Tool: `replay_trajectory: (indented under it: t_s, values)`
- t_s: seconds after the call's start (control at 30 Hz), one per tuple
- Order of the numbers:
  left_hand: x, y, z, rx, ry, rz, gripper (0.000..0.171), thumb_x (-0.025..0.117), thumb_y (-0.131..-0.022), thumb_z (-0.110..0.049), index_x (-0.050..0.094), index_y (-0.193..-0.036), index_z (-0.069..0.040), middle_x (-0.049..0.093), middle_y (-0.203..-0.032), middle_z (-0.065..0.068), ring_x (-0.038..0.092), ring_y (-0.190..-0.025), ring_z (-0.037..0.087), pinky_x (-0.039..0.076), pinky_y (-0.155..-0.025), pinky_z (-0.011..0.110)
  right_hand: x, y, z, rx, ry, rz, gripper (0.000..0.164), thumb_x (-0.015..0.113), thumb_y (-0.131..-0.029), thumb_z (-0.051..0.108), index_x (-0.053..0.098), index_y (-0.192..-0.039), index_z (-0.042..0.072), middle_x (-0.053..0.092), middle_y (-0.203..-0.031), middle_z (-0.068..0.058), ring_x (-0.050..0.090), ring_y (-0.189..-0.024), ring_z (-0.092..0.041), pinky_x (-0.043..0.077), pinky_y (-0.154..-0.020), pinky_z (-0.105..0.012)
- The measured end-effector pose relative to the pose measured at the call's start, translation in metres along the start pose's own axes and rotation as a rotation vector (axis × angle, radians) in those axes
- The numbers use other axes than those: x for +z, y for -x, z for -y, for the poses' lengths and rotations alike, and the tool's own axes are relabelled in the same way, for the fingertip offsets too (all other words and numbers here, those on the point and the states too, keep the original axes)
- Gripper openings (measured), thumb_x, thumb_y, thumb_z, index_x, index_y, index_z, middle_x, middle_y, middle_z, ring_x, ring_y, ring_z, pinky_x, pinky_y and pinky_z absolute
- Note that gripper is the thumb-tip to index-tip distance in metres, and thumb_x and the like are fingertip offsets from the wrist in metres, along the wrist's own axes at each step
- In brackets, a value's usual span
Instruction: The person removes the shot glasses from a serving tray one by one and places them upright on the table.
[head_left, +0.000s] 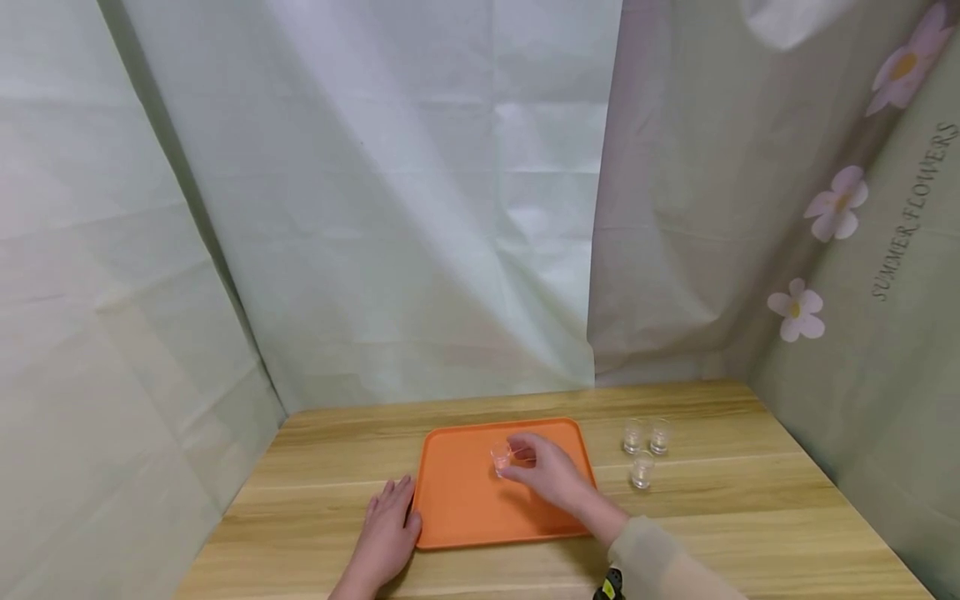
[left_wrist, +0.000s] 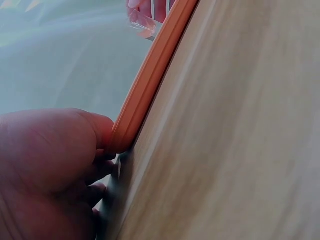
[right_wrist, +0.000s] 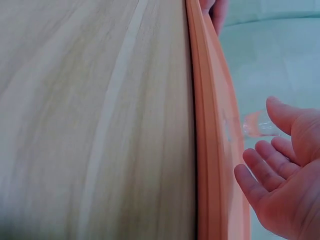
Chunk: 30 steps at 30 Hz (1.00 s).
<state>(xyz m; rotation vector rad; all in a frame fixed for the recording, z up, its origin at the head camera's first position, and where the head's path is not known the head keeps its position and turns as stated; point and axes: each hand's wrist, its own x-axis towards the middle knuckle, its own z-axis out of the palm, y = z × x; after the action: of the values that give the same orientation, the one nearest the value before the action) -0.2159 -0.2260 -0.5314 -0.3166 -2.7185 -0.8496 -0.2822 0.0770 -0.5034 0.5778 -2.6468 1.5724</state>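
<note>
An orange tray [head_left: 468, 508] lies on the wooden table. My left hand [head_left: 387, 529] rests at its left edge, the fingers stretched forward along the table and the thumb against the rim. Seen from the left wrist, the thumb [left_wrist: 100, 131] touches the tray's corner [left_wrist: 125, 135]. Over the middle of the tray, my right hand [head_left: 551, 473] pinches a small clear shot glass [head_left: 500, 458] between thumb and fingertips. The right wrist view shows the glass [right_wrist: 256, 124] beyond the thumb, upright close to the tray, with the other fingers loosely bent.
Right of the tray stand three more clear shot glasses: two side by side at the back, one glass [head_left: 633, 435] and another [head_left: 659, 436], and a third glass [head_left: 642, 470] nearer. Pale curtains [head_left: 420, 250] hang behind the table [head_left: 712, 533] and at both sides.
</note>
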Motion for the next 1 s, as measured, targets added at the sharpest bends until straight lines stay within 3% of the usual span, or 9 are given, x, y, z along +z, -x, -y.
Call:
replay_trajectory:
  t_s: [0.33,0.53,0.77,1.0]
  values:
    - [0.000,0.003,-0.003,-0.051,0.002,0.071,0.049,0.068,-0.101,-0.003,0.060,-0.146,0.014,0.055,-0.155,0.037,0.041,-0.150,0.061,0.025,-0.122,0.078,0.008,0.000,-0.002,0.012,0.017,-0.017,0.044,0.085,-0.100,0.023,0.071,-0.136,0.002,0.074,-0.124,-0.006,0.071,-0.113,-0.027,0.061,-0.097,-0.048]
    - [0.001,0.003,-0.003,-0.048,0.000,0.063,0.050,0.069,-0.100,-0.003,0.060,-0.146,0.014,0.055,-0.155,0.036,0.041,-0.150,0.061,0.025,-0.122,0.079,0.013,-0.001,-0.001,0.009,0.035,-0.044,0.038,0.085,-0.100,0.021,0.072,-0.130,0.003,0.074,-0.116,-0.003,0.071,-0.106,-0.023,0.061,-0.091,-0.043]
    - [0.001,0.003,0.000,-0.045,0.008,0.057,0.049,0.069,-0.100,-0.003,0.060,-0.146,0.014,0.055,-0.155,0.036,0.041,-0.150,0.062,0.025,-0.121,0.079,0.017,-0.002,0.002,0.015,0.028,-0.072,0.021,0.085,-0.100,0.020,0.073,-0.113,0.008,0.074,-0.105,0.001,0.070,-0.098,-0.018,0.059,-0.081,-0.032]
    - [0.002,0.000,0.002,-0.031,0.010,0.041,0.049,0.068,-0.099,-0.002,0.061,-0.145,0.014,0.055,-0.155,0.037,0.041,-0.150,0.062,0.025,-0.121,0.080,0.017,-0.003,0.005,0.012,0.043,-0.093,0.019,0.085,-0.099,0.020,0.073,-0.111,0.010,0.072,-0.101,0.003,0.069,-0.095,-0.015,0.057,-0.077,-0.030]
